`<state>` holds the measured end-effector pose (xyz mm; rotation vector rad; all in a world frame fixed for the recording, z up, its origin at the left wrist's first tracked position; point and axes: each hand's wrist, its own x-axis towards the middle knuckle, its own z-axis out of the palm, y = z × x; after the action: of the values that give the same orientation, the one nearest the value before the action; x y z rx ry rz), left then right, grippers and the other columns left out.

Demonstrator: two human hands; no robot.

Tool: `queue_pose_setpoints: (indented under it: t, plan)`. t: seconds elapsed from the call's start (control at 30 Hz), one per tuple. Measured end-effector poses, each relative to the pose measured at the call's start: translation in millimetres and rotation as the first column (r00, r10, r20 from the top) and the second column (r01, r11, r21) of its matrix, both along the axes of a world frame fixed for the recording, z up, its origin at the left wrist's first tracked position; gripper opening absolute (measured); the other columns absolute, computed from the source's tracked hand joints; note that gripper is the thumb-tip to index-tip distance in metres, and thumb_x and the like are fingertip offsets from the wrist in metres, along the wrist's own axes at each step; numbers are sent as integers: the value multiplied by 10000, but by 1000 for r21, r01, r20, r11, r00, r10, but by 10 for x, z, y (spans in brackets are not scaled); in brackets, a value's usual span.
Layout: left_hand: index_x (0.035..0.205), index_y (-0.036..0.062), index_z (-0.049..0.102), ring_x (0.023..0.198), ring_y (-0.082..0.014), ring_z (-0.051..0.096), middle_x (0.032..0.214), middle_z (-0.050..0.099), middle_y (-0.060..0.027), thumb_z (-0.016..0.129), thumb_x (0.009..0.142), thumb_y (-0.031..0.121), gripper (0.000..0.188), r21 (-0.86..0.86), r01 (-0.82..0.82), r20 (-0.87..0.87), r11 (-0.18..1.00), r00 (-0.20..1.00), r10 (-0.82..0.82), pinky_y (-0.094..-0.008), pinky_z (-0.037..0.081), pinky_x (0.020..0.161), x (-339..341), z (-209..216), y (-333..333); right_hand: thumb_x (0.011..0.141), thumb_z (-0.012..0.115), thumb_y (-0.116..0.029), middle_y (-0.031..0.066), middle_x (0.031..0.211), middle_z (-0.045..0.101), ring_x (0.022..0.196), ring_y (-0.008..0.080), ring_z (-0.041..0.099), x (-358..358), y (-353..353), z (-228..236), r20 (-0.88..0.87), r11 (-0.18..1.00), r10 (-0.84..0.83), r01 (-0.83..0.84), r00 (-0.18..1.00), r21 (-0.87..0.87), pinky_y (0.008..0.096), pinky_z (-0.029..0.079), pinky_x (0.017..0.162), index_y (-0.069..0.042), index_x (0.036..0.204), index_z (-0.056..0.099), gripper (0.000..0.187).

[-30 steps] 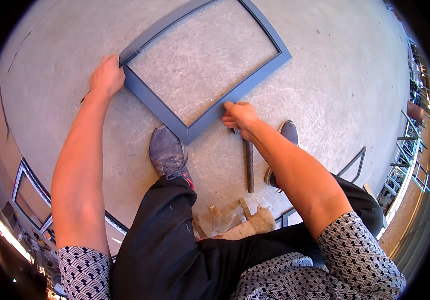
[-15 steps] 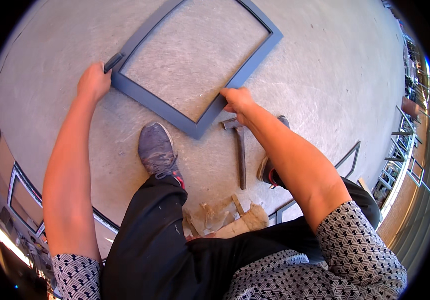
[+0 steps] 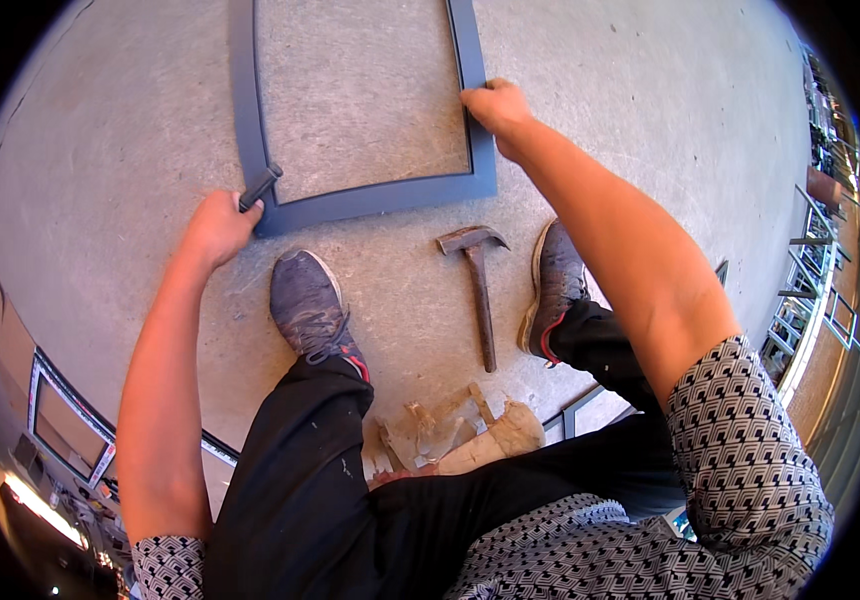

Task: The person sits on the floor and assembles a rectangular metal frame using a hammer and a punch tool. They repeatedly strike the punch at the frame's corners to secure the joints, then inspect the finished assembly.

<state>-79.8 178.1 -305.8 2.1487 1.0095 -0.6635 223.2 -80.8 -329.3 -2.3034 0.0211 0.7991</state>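
Note:
A grey-blue rectangular frame (image 3: 380, 200) lies on the concrete floor ahead of my feet, its far end cut off by the top of the view. My left hand (image 3: 222, 230) is closed round a short, dark, rod-like tool (image 3: 261, 187), right at the frame's near left corner. What kind of tool it is I cannot make out, since my fingers hide part of it. My right hand (image 3: 500, 108) grips the frame's right side bar, thumb over the inner edge. Between my shoes lies a claw hammer (image 3: 480, 290), its head toward the frame.
My left shoe (image 3: 308, 300) and right shoe (image 3: 558, 280) stand on either side of the hammer. Torn brown wrapping (image 3: 490, 440) lies close below me. Another dark frame (image 3: 70, 420) is at the left, and a metal rack (image 3: 810, 270) stands along the right.
The frame has turned counterclockwise, so its near bar now runs nearly straight across. My right hand went up and away with it, while my left came nearer. The hammer's head is now uncovered.

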Motion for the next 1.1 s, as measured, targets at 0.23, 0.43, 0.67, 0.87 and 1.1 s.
queue_pose_setpoints:
  t: [0.23,0.43,0.67,0.87,1.1]
  plan:
    - [948,28,692,793,-158,643,877,716,-56,663,1014,351,331,-362,-199,-66,911,980,188,-343,509,695,46,37,-257,820,630,-188,200,1203,725,1103,368,698,310,97,13,102,980,125,-107,987,-170,425,555,939,-21,1230,676,445]
    - [990,26,698,809,-161,653,902,717,-55,661,1014,352,329,-482,-149,-109,863,988,110,-322,528,660,58,-21,-498,844,676,-257,191,1272,716,1173,323,685,392,67,-22,135,971,172,-144,976,-193,387,533,997,-33,1401,621,603]
    - [1022,9,690,730,-151,621,884,699,-57,653,1017,344,338,-370,-196,-116,908,980,164,-313,519,606,145,-73,-482,816,601,-183,183,1206,734,1138,361,694,393,40,-120,212,954,192,-132,958,-268,421,551,978,-81,1251,692,456]
    - [1082,30,657,746,-145,586,921,702,-73,610,1041,339,315,-329,-304,-38,894,950,309,-321,506,633,267,-119,-357,809,603,-210,219,1261,704,1157,399,679,373,8,-221,272,924,278,-179,921,-338,449,547,1012,-76,1257,694,476]
    - [1091,29,650,724,-131,561,917,710,-85,617,1039,340,317,-440,-292,-120,849,956,266,-303,486,627,270,-84,-425,796,583,-260,252,1324,657,1215,420,643,373,108,-69,224,901,373,-294,900,-320,462,523,1049,-55,1282,676,536]
